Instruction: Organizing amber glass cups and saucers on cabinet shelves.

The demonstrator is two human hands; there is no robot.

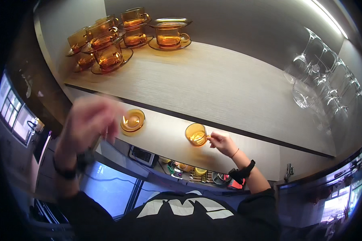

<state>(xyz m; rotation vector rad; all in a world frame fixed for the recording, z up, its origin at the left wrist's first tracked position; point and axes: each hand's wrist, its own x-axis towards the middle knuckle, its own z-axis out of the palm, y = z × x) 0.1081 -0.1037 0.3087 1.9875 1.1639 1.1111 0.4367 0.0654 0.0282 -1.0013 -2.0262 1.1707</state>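
My right hand [222,142] pinches the handle of an amber glass cup [196,135] over the lower cabinet shelf [166,132]. An amber glass saucer [133,120] lies at the left on that same shelf. Blurred by motion, my left hand [93,119] is raised beside the saucer, nearer the camera; its fingers look bent, and whether they hold anything cannot be made out. On the upper shelf [205,81], at the back left, amber glass cups [108,57] and saucers stand in stacks. One more cup [168,37] there has a saucer under it and another saucer on top.
Clear stemmed glasses [322,75] stand at the right end of the upper shelf. Its dark front edge [199,120] runs above the lower shelf. Further down are a device with a screen [141,155] and a drawer or tray of small items [196,173]. A cabinet hinge [289,172] sits at right.
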